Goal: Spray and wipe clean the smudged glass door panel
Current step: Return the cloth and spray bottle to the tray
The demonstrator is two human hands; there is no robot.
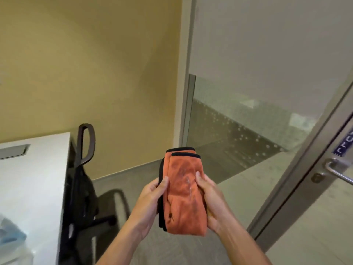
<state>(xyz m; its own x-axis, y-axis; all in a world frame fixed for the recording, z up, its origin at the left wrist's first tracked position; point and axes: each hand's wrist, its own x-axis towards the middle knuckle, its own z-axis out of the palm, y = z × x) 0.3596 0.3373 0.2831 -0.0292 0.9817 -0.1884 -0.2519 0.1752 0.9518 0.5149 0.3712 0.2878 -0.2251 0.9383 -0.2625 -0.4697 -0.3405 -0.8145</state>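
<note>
A folded orange cloth (183,190) with black edging is held upright in front of me, dark damp marks on its face. My left hand (150,203) grips its left side and my right hand (212,199) grips its right side. The glass door panel (313,199) stands to the right, swung open in a metal frame, with a steel handle (336,171) and a blue sign above it. A fixed glass wall (248,77), frosted on top and clear below, is behind the cloth. No spray bottle is in view.
A white desk (32,188) fills the lower left, with a blue and clear plastic thing (11,238) at its near corner. A black office chair (84,180) stands between the desk and the yellow wall (86,64). Grey floor lies below my hands.
</note>
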